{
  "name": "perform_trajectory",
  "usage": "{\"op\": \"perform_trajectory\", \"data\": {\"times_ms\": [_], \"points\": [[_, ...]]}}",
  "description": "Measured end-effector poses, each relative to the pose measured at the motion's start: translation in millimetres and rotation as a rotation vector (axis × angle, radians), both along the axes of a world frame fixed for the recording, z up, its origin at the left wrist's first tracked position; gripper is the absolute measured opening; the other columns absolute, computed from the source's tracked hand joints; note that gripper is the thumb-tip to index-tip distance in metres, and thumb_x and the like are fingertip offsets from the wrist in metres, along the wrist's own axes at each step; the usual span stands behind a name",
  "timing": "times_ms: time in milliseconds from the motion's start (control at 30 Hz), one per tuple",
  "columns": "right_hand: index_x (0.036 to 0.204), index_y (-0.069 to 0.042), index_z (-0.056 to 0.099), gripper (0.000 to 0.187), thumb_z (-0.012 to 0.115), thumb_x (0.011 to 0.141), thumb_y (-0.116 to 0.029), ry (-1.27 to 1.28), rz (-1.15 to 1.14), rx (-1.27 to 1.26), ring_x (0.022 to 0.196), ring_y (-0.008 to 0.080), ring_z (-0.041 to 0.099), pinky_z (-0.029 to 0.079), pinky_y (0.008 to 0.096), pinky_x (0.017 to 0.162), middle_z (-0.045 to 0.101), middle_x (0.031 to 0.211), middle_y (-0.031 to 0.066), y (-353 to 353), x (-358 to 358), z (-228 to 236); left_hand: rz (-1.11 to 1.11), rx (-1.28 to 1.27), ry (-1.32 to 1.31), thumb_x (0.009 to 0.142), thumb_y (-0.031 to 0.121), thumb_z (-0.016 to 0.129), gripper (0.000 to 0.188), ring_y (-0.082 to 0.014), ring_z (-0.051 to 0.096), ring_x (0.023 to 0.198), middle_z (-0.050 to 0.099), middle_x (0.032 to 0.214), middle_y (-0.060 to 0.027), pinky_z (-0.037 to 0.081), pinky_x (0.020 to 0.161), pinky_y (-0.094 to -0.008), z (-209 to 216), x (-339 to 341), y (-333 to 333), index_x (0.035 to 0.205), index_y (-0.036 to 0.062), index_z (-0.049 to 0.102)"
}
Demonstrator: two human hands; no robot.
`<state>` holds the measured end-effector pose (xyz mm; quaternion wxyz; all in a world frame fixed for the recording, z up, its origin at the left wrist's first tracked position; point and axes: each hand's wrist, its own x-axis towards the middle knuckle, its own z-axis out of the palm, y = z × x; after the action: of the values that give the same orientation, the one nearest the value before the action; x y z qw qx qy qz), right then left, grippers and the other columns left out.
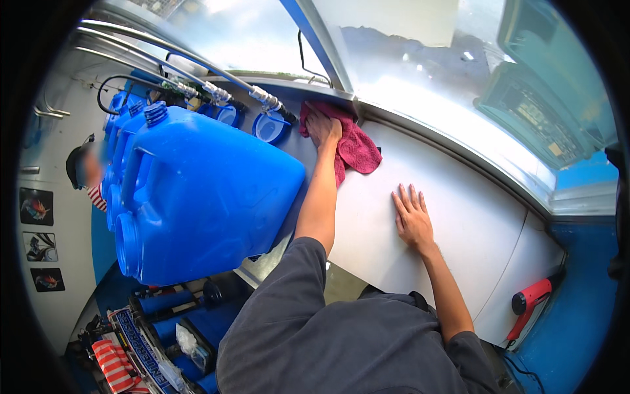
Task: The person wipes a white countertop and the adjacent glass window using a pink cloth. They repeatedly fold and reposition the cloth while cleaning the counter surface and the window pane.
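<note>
My left hand [323, 129] presses on a crumpled dark red cloth [358, 150] at the far edge of the white counter, close to the window frame. Its fingers are stretched over the cloth, with the tips partly lost in the folds. My right hand [414, 220] lies flat on the white countertop [453, 197], fingers spread, holding nothing. Left of my left forearm stands a big blue water jug [216, 190] with a handle and open necks. Between the jug and the cloth sits a round blue cap [270, 127], below a metal pipe nozzle.
Metal filling pipes [177, 62] slant in from the upper left. A red heat gun [529, 305] rests at the counter's right end, its cord hanging down. Windows [420, 72] line the far side. A person in a dark cap [80, 164] is at the far left, beyond more blue jugs.
</note>
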<state>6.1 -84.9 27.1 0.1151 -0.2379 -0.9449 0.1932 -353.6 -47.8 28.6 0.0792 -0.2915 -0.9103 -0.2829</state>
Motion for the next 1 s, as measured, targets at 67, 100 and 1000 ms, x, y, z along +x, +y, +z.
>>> {"op": "perform_trajectory", "data": {"times_ms": [67, 100, 1000], "points": [[0.148, -0.009, 0.041, 0.062, 0.055, 0.087, -0.010, 0.002, -0.009, 0.006, 0.146, 0.0347, 0.028, 0.019, 0.0493, 0.121, 0.034, 0.157, 0.0118, -0.3, -1.3, 3.0, -0.002, 0.124, -0.033, 0.094, 0.029, 0.041, 0.073, -0.0431, 0.046, 0.128, 0.045, 0.139, -0.0355, 0.034, 0.111, -0.0460, -7.3, -5.5, -2.6, 0.150, -0.0126, 0.017], [0.148, -0.008, 0.041, 0.063, 0.056, 0.086, -0.011, 0.030, -0.016, 0.035, 0.146, 0.0348, 0.029, 0.019, 0.0491, 0.121, 0.034, 0.157, 0.0118, -0.7, -1.5, 4.4, 0.001, 0.167, -0.036, 0.096, 0.027, 0.039, 0.068, -0.0440, 0.045, 0.130, 0.039, 0.145, -0.0344, 0.035, 0.111, -0.0464, -12.3, -10.6, -3.1, 0.148, -0.0127, 0.023], [0.152, -0.007, 0.033, 0.072, 0.051, 0.082, -0.012, -0.020, -0.043, -0.064, 0.148, 0.0345, 0.024, 0.015, 0.0491, 0.123, 0.030, 0.159, 0.0112, -2.4, -7.6, 10.6, 0.104, 1.145, -0.183, 0.103, 0.052, 0.036, 0.081, -0.0334, 0.008, 0.151, 0.006, 0.162, -0.0235, 0.006, 0.123, -0.0430, -63.0, -58.3, 83.6, 0.155, -0.0038, 0.009]]}}
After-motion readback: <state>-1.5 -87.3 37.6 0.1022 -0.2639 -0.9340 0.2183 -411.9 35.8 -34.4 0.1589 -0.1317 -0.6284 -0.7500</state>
